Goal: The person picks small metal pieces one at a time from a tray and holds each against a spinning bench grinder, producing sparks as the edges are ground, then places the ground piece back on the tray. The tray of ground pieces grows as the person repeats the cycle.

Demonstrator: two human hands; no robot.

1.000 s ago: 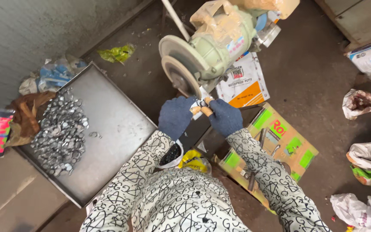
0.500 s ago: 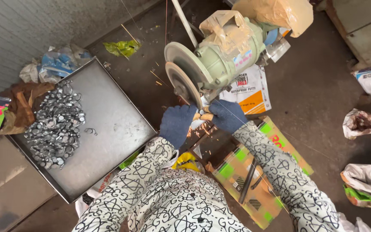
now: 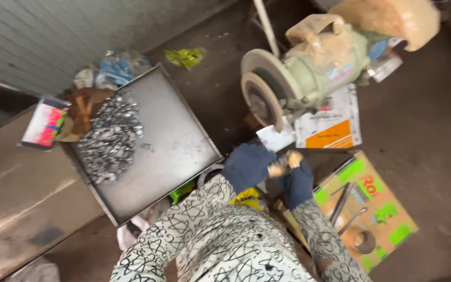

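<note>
Mid-frame, both gloved hands, left hand and right hand, pinch a small metal piece (probably light, rigid) by its ends below the grinding wheel.

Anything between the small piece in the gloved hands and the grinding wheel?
Nothing visible. Both hands, left hand and right hand, pinch the small tan piece just below the grinding wheel. The gap up to the wheel's lower edge looks open; a white card lies behind that gap.

My blue-gloved left hand and right hand pinch a small tan workpiece below the pale green bench grinder's wheel.
</note>
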